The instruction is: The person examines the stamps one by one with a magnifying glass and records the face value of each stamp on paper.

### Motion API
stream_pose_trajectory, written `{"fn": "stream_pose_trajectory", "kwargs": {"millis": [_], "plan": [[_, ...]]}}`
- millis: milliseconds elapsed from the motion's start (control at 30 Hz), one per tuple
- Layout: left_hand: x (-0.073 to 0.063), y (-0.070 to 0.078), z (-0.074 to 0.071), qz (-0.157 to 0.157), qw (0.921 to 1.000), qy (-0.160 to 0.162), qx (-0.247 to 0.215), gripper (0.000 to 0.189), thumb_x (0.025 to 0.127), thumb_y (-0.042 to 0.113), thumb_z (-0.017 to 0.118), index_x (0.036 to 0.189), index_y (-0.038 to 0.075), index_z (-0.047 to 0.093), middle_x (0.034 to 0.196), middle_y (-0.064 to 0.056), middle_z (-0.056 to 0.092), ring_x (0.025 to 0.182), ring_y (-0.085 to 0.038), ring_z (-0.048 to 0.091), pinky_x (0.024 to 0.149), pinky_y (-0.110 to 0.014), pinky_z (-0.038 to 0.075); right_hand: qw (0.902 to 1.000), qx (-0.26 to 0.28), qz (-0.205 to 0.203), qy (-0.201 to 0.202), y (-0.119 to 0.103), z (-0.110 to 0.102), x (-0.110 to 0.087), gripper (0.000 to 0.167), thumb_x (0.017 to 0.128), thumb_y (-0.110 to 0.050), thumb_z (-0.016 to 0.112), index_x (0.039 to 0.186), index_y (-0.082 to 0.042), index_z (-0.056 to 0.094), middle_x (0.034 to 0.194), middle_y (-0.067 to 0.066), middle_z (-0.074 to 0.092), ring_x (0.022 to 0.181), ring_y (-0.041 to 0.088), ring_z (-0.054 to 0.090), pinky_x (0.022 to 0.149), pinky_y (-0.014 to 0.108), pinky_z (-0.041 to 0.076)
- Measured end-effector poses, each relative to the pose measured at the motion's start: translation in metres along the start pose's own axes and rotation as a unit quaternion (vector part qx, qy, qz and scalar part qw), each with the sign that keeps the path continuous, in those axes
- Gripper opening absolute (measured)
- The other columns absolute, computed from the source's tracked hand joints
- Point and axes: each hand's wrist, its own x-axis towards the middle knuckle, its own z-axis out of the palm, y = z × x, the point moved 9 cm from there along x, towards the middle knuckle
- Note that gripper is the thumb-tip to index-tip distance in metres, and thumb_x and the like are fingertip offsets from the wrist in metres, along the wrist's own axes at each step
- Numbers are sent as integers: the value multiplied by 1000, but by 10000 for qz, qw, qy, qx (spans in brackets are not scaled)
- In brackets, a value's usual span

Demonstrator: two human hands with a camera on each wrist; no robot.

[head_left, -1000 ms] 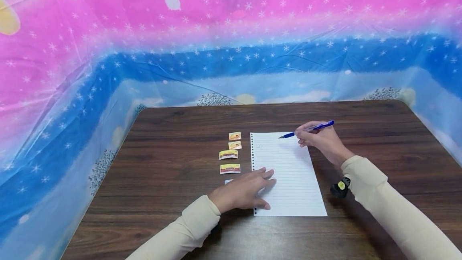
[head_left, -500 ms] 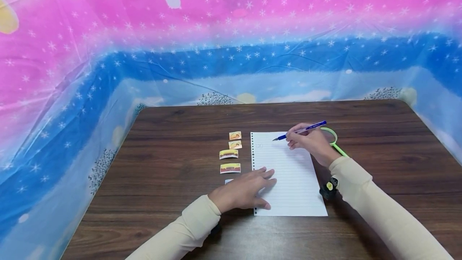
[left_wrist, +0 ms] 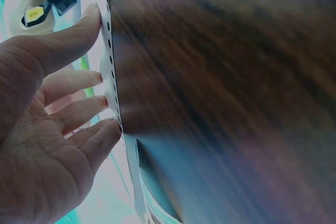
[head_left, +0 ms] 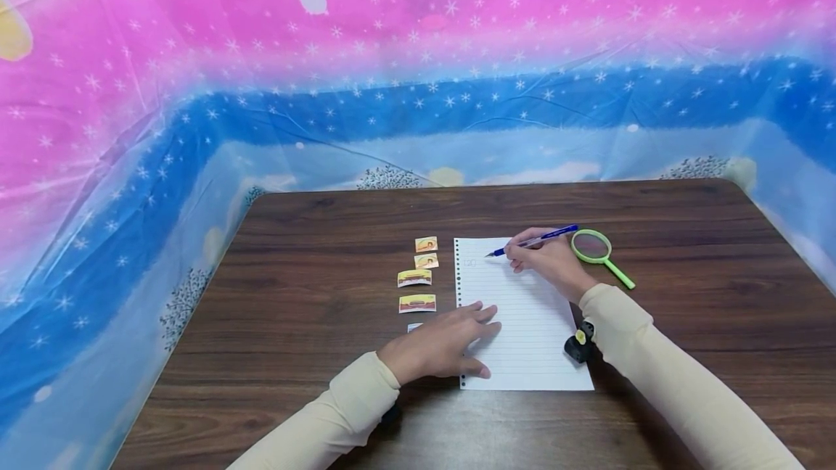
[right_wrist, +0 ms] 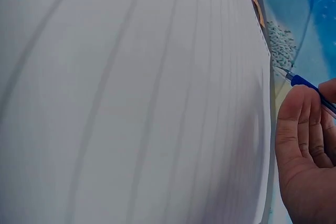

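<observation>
A sheet of lined loose-leaf paper (head_left: 529, 347) with holes along its left edge lies on the table. My left hand (head_left: 439, 343) rests on that edge, fingers spread; in the left wrist view its fingertips (left_wrist: 111, 127) meet the punched margin (left_wrist: 108, 30). Above the upper part of the sheet, my right hand (head_left: 548, 260) holds a blue ballpoint pen (head_left: 555, 233) between thumb and fingers, tip pointing left. In the right wrist view the pen (right_wrist: 300, 81) appears at the right edge. Small faint marks (head_left: 469, 263) are written near the sheet's upper left; whether the tip touches paper I cannot tell.
Left of the paper, several small printed paper slips stand in a column: orange slips (head_left: 426, 244) on top, yellow-and-red slips (head_left: 417, 303) below, and one partly hidden (head_left: 414, 328) by my left hand. A green magnifying glass (head_left: 591, 246) lies right of the sheet on the wooden table (head_left: 294, 296).
My right hand has moved left and slightly down with the pen, bringing its tip nearer the written marks. The magnifying glass has come into sight behind it. My left hand has stayed put.
</observation>
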Motion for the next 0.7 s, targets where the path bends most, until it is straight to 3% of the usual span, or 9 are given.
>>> {"fn": "stream_pose_trajectory", "kwargs": {"millis": [300, 700], "plan": [[0, 1, -1, 3, 10000, -14, 29, 69, 89, 38, 78, 147, 10, 54, 159, -11, 38, 149, -29, 32, 118, -36, 30, 9998, -85, 150, 90, 7, 3, 2, 29, 94, -22, 73, 110, 3, 70, 93, 18, 75, 83, 24, 73, 78, 31, 58], [0, 1, 0, -11, 10000, -26, 26, 68, 89, 38, 78, 147, 11, 55, 159, -10, 39, 149, -28, 32, 118, -35, 30, 9994, -317, 126, 81, 10, 2, 1, 29, 95, -26, 71, 109, 0, 71, 91, 13, 75, 86, 25, 73, 86, 31, 51]]}}
